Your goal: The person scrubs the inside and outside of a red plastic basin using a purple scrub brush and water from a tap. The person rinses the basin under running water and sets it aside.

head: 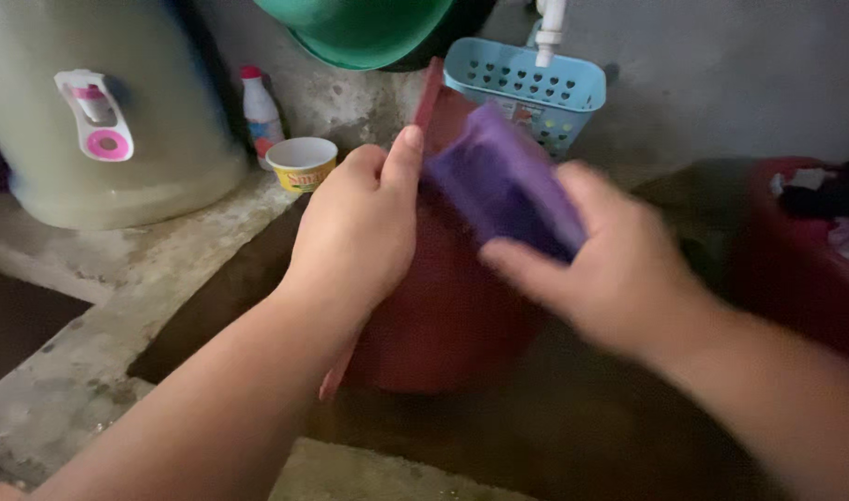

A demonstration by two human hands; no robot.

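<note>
Two hands on red lid (443, 315), purple sponge (503, 181), blue basket (527, 83) behind

- A rough grey concrete wall (721, 74) stands behind.
- A worn concrete ledge (100, 306) runs along the left, stained and chipped.
- The light is dim; the basin's hollow lies in deep shadow.

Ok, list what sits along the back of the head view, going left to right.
Large pale green container → white bottle with a red cap → small yellow tub → green basin → light blue perforated basket → red basin of laundry.
</note>
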